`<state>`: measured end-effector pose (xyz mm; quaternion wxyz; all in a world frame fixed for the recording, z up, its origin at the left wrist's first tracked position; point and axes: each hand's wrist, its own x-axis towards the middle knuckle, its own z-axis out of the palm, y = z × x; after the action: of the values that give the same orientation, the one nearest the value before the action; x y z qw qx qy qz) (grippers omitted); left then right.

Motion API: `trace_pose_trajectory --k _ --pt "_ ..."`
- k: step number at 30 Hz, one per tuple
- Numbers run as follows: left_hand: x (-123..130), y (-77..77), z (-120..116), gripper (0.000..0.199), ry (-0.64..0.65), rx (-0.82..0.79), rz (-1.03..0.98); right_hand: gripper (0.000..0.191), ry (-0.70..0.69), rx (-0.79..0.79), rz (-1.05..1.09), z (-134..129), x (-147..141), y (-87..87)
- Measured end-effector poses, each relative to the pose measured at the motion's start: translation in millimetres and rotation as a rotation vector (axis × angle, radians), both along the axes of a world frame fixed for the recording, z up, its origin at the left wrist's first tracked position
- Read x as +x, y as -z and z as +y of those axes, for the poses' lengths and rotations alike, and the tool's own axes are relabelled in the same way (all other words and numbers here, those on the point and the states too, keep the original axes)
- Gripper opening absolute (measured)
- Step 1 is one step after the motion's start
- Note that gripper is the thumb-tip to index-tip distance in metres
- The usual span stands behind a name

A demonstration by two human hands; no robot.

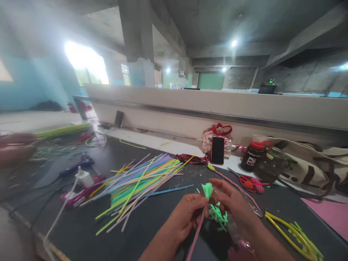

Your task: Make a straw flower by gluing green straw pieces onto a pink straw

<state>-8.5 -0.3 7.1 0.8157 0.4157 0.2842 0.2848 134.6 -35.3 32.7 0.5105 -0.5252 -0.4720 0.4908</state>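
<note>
Near the bottom centre of the head view, my left hand (187, 214) is closed on a pink stem (198, 232) that runs down toward the lower edge. A mint-green tuft (207, 190) tops the stem between my hands. My right hand (230, 197) has its fingers bent at the right side of the tuft; their tips are partly hidden, so its hold is unclear. Short green pieces (218, 216) lie just below, by my right hand. Left of my hands, a spread of coloured pipe cleaners (144, 185) covers the dark table (152, 239).
Yellow-handled pliers (288, 232) and red scissors (246, 183) lie right. A phone (217, 150) leans against a patterned bag (208, 136). Beside them stand a dark jar (251, 157) and a glass jar (273, 165). A glue gun (73, 167) and white bottle (85, 178) are left.
</note>
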Motion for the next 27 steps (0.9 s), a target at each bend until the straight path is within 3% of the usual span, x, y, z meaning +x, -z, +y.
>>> trace_pose_trajectory --k 8,14,19,27 --pt "3.0 7.5 -2.2 0.026 0.107 0.046 0.083 0.049 -0.026 -0.045 0.095 5.7 0.2 4.8" --pt "3.5 6.5 4.2 0.042 0.185 -0.182 0.02 0.047 0.017 -0.024 0.127 7.8 1.4 3.6" --pt "4.9 8.0 3.7 0.029 0.166 -0.222 -0.054 0.044 -0.009 -0.022 0.127 3.4 -2.3 -0.5" --pt "5.2 7.3 2.6 0.018 0.112 -0.193 -0.013 0.039 -0.026 -0.032 0.129 1.9 -4.5 -0.6"
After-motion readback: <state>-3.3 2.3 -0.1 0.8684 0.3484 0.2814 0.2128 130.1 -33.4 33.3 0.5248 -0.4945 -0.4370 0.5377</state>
